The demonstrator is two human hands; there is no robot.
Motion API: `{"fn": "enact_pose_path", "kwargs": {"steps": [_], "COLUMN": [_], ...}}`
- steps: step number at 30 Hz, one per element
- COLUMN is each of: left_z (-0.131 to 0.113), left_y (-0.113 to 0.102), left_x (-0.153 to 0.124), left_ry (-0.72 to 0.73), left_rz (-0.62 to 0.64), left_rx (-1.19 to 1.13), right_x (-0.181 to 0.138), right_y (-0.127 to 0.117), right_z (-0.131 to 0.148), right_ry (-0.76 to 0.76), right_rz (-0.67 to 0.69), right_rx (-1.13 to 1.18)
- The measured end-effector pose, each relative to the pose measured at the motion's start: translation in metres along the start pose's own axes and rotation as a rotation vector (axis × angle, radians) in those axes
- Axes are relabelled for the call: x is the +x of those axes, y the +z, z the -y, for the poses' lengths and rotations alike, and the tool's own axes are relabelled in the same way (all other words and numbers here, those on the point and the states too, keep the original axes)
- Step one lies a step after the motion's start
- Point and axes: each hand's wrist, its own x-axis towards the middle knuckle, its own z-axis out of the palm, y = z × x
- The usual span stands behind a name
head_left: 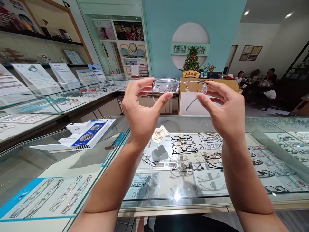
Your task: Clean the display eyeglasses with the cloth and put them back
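Both hands are up, lifted well above the glass counter [135, 206]. Left hand [141, 109] pinches the left lens rim of the glasses [180, 86] between thumb and fingertips; right hand [225, 108] pinches the right rim the same way. The glasses sit level between them, temples hanging open. Below, a cloth [159, 132] lies on the glass, a blue-and-white box [88, 135] further left.
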Motion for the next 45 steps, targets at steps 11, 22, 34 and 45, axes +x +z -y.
{"fn": "enact_pose_path", "kwargs": {"steps": [11,22,34,45], "left_z": [-0.003,-0.015,-0.012,-0.010], "left_y": [0.003,-0.001,0.000,0.004], "left_x": [-0.002,-0.004,-0.003,-0.001], "left_ry": [0.014,0.009,-0.036,-0.081], "left_rz": [-0.046,-0.028,-0.010,0.040], "left_rx": [0.066,0.048,0.054,0.047], "right_x": [0.003,0.006,0.005,-0.001], "right_y": [0.006,0.004,0.001,-0.004], "right_z": [-0.012,-0.008,-0.008,0.006], "right_ry": [0.098,0.170,0.124,0.057], "right_rz": [0.086,0.190,0.162,0.065], "right_rx": [0.062,0.162,0.095,-0.025]}}
